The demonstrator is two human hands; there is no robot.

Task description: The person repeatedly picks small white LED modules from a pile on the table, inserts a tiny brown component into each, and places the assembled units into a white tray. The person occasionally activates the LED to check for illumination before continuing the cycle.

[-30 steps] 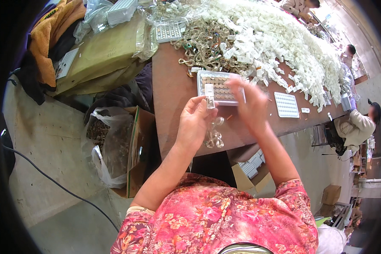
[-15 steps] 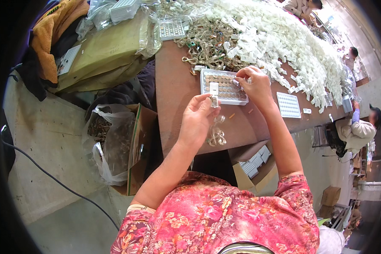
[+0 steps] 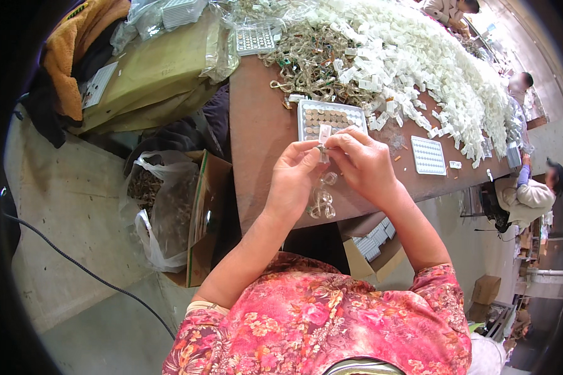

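My left hand (image 3: 296,175) pinches a small clear plastic piece with a white tag (image 3: 324,132) standing up from it. A looped clear strip (image 3: 321,201) hangs or lies just below the fingertips; I cannot tell if it is joined to the piece. My right hand (image 3: 364,161) is closed, its fingertips meeting the left ones at the same piece. Whatever small thing may sit between the fingertips is hidden. Just beyond both hands lies a white tray (image 3: 301,124) with rows of round tan and silvery discs, its near side covered by the hands.
White tags are heaped (image 3: 419,69) across the table's far right, beside tangled clear strips (image 3: 313,59). A white sheet of small dots (image 3: 428,155) lies right of my hand. Cartons (image 3: 375,244) stand below the table edge, one with a plastic bag (image 3: 162,231). Other people sit along the right.
My right hand has come left and nearer, from over the tray to the left fingertips. The left hand stays nearly in place, still pinching the clear piece.
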